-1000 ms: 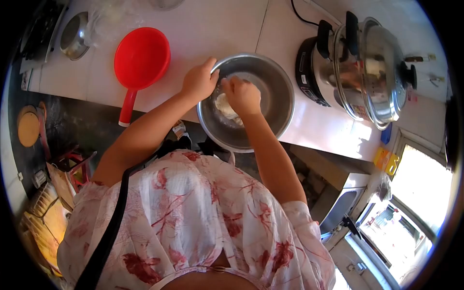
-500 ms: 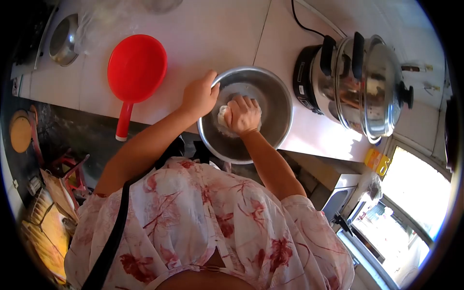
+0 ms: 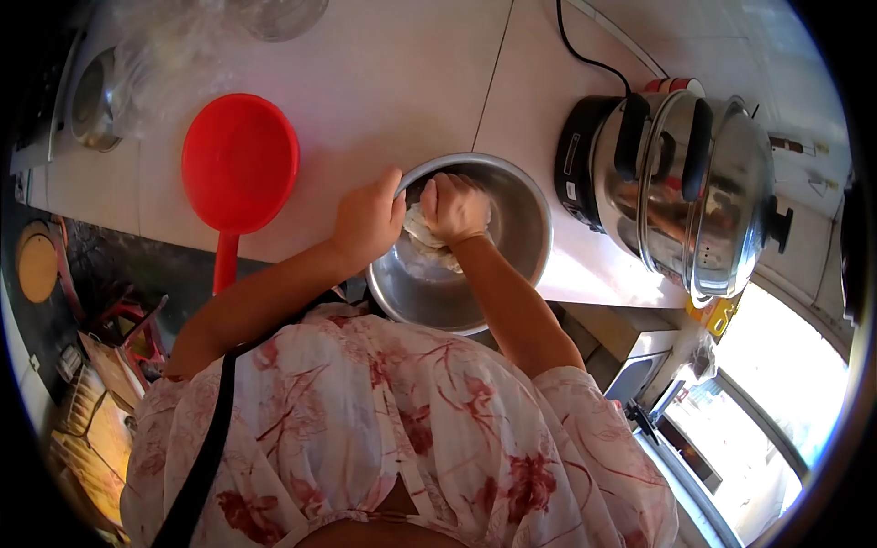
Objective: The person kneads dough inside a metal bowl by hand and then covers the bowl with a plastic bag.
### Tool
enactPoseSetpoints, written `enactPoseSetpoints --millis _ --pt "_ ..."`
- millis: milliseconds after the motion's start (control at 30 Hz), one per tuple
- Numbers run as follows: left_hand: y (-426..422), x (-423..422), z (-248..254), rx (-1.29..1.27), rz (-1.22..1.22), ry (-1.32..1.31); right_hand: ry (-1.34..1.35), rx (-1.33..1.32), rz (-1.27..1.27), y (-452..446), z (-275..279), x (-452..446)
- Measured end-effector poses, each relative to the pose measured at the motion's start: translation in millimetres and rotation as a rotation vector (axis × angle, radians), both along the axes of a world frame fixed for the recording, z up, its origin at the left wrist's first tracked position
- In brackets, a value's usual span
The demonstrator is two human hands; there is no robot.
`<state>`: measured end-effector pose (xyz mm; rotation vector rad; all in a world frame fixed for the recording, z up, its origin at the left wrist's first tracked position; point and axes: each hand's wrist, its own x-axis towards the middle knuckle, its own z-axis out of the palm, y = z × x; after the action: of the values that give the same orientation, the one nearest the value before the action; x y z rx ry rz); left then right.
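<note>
Dough (image 3: pixel 423 230) lies in a wide metal bowl (image 3: pixel 519 233) on the bench (image 3: pixel 365 82), towards the bowl's left side as I view it from the head camera. My right hand (image 3: pixel 459 210) is curled into a fist and pressed against the dough, covering part of it; I cannot tell whether any is pinched inside the fingers. My left hand (image 3: pixel 370 217) is clamped on the bowl's left rim, outside the dough. Left of the bowl, well apart from it, I have a red dipper (image 3: pixel 240 163), its handle pointing towards the body. Over on the right stands a steel steamer pot (image 3: pixel 676 187) with black handles. Clear plastic (image 3: pixel 169 59) lies near the dipper.
</note>
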<state>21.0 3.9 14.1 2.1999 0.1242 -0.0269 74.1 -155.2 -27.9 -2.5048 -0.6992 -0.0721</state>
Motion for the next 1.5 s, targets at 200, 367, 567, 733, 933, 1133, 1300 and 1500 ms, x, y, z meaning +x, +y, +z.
enactPoseSetpoints --millis 200,367,567,733,933,1133,1300,1500 --pt "-1.6 -2.7 -4.0 0.069 -0.002 -0.048 0.033 -0.07 -0.083 5.4 2.9 5.0" --pt "0.0 3.8 -0.7 0.142 0.003 -0.078 0.015 -0.082 -0.134 6.4 -4.9 6.2" --pt "-0.4 3.4 -5.3 0.164 0.013 -0.027 -0.025 -0.193 -0.11 4.8 5.4 -1.1" --pt "-2.3 4.9 -9.2 0.188 0.012 -0.031 -0.1 -0.249 0.196 15.9 10.9 -34.6" --pt "-14.7 -4.5 -3.3 0.147 -0.076 -0.037 -0.119 -0.116 0.175 1.8 15.4 -55.8" --pt "-15.1 -6.1 -7.2 0.072 -0.102 0.003 -0.103 -0.103 0.141 4.9 4.7 -43.5" --pt "-11.9 14.8 -3.8 0.099 -0.03 -0.075 -0.039 -0.099 0.104 17.3 3.6 -7.6" --pt "4.3 50.8 -3.0 0.245 -0.045 -0.099 -0.142 -0.077 -0.045 38.8 -8.5 22.5"
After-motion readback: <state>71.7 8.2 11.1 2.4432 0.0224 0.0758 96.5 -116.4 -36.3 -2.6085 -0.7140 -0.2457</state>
